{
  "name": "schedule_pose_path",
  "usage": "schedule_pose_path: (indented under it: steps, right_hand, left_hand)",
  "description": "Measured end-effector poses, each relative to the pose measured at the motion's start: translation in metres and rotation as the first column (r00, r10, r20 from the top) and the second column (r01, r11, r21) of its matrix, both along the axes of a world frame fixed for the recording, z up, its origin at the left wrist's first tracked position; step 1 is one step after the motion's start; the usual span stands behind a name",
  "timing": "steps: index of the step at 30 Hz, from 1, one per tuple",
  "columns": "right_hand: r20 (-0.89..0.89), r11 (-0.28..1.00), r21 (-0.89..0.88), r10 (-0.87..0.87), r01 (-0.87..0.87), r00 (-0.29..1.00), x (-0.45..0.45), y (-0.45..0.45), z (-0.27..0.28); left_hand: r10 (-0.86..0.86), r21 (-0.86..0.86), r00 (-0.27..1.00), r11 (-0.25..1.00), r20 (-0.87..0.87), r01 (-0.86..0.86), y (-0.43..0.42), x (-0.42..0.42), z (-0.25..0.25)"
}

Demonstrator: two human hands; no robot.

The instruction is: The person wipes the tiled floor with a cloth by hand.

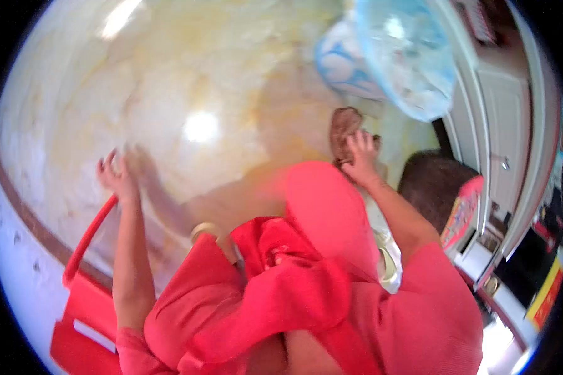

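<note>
My right hand [361,156] is down near the floor with its fingers over a crumpled brown cloth [344,130], gripping its right side. The cloth lies just in front of my knee and below a blue-and-white bin. My left hand [117,178] is out to the left, fingers apart and bent, with nothing in it. Just under that wrist is the curved arm of a red plastic chair [84,297]; the wrist may be touching it, but I cannot tell. The picture is slightly blurred.
The blue-and-white bin [350,59] has a pale blue translucent rim or lid [441,94]. White cabinets [505,125] run along the right. A dark rounded object [433,184] stands beside my right forearm. Pale, glossy marbled floor [187,69] spreads ahead.
</note>
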State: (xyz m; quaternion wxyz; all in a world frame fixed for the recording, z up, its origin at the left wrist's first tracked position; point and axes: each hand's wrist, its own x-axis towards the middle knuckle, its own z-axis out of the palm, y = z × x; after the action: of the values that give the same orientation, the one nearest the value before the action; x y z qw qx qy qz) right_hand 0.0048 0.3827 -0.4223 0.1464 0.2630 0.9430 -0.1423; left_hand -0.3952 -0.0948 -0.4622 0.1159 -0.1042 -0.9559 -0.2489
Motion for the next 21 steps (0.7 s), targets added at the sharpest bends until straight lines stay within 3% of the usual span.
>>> schedule_pose_path:
  steps: [6,8,10,13,16,17,18,21]
  right_hand:
    - [-0.209,0.945,-0.03,0.314,-0.327,0.926,-0.115,-0.039,-0.013]
    - [-0.19,0.958,-0.029,0.276,-0.287,0.942,-0.167,-0.073,-0.013]
    - [-0.096,0.981,-0.104,0.155,-0.165,0.983,-0.21,-0.113,-0.01]
    - [-0.141,0.989,-0.139,0.036,-0.056,0.989,-0.254,-0.164,-0.013]
    - [-0.294,0.966,-0.219,0.071,-0.14,0.953,-0.266,-0.169,-0.033]
    - [-0.251,0.969,-0.196,0.097,-0.149,0.963,-0.258,-0.168,-0.031]
    - [-0.212,0.972,-0.168,0.127,-0.164,0.969,-0.251,-0.156,-0.023]
    - [0.015,0.959,0.024,0.282,-0.282,0.959,-0.227,-0.139,0.014]
  left_hand:
    - [0.129,0.059,0.98,0.988,0.15,-0.14,-0.001,-0.008,0.0]
    - [0.18,0.142,0.977,0.97,0.113,-0.196,0.007,-0.008,0.001]
    - [0.211,0.015,0.953,0.976,0.216,-0.219,0.014,-0.015,0.01]
    - [0.185,0.089,0.939,0.972,0.29,-0.219,-0.002,-0.031,-0.018]
    - [0.214,0.015,0.971,0.976,0.104,-0.217,0.009,-0.021,-0.008]
    - [0.224,-0.053,0.975,0.973,0.0,-0.224,0.015,-0.017,0.0]
    - [0.187,0.002,0.981,0.982,0.06,-0.187,0.01,-0.016,-0.006]
    - [0.364,-0.046,0.92,0.931,0.144,-0.362,0.022,-0.013,-0.013]
